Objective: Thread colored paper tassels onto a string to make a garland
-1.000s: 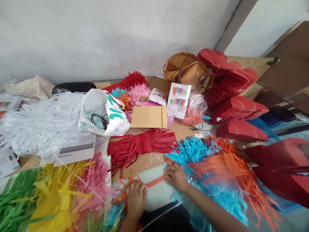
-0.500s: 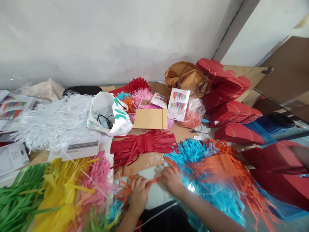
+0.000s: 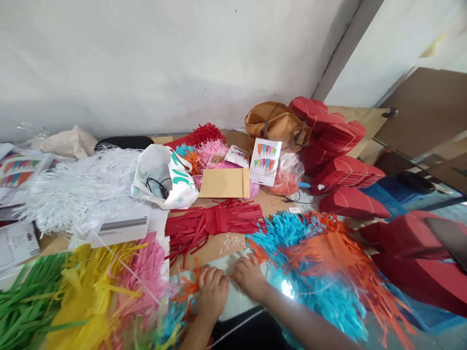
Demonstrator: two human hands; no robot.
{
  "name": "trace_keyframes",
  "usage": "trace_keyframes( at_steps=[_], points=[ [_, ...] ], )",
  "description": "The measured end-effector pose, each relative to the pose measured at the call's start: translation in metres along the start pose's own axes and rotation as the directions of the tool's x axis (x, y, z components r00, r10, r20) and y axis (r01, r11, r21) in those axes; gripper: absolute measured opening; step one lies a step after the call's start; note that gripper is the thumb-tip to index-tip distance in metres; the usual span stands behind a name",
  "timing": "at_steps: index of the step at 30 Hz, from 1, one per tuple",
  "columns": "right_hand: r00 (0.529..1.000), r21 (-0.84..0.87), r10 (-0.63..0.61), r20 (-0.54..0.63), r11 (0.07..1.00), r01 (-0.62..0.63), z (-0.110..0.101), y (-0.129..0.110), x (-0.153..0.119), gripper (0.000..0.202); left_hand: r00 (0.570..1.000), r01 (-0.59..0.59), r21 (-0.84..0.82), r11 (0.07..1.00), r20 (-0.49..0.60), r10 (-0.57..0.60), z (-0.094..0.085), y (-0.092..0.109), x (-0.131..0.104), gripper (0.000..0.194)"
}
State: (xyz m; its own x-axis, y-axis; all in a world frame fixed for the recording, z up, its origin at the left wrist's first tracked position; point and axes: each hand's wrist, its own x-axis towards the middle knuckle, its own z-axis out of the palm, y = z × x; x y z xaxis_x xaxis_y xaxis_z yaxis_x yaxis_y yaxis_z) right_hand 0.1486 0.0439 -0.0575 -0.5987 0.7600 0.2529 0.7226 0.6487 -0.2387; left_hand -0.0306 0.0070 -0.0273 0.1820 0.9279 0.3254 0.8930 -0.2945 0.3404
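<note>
My hands have drawn closer together over the last second: the orange strip that stretched openly between them a moment ago is now gathered short, so the rolling or bunching of it looks well along. My left hand (image 3: 213, 291) is curled shut on the orange fringe piece (image 3: 189, 287), whose loose strands splay out to the left of my knuckles. My right hand (image 3: 250, 278) pinches the other end, fingers bent down onto the pale sheet (image 3: 237, 296) on the worktop (image 3: 215, 250). The view has also tipped, so the red fringe (image 3: 215, 221) and the blue and orange fringe pile (image 3: 314, 257) sit lower than before.

The bit of strip between my fingertips is nearly hidden; I cannot tell how tightly it is wound. My forearms are cut off at the bottom edge
</note>
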Motion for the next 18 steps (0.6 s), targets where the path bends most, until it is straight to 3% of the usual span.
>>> trace_keyframes(
  at_steps=[3,8,13,18],
  points=[
    [0.999,0.025,0.015,-0.043,1.000,-0.014,0.002,0.011,-0.010,0.016,1.000,0.007,0.009,1.000,0.000,-0.007,-0.001,-0.003,-0.006,0.017],
    [0.989,0.203,0.128,-0.076,0.973,-0.110,-0.016,0.046,-0.025,0.006,0.995,0.098,-0.008,0.995,0.033,-0.097,-0.011,-0.014,-0.016,0.017],
    [0.966,0.323,0.237,0.100,0.911,-0.257,-0.037,0.051,-0.018,0.006,0.983,0.165,-0.030,0.986,0.092,-0.162,-0.014,-0.019,-0.015,0.016],
    [0.908,0.146,0.337,0.250,0.914,-0.380,-0.046,0.037,-0.003,0.008,0.940,0.225,0.072,0.972,0.244,-0.236,-0.017,-0.010,-0.001,0.017]
  ],
)
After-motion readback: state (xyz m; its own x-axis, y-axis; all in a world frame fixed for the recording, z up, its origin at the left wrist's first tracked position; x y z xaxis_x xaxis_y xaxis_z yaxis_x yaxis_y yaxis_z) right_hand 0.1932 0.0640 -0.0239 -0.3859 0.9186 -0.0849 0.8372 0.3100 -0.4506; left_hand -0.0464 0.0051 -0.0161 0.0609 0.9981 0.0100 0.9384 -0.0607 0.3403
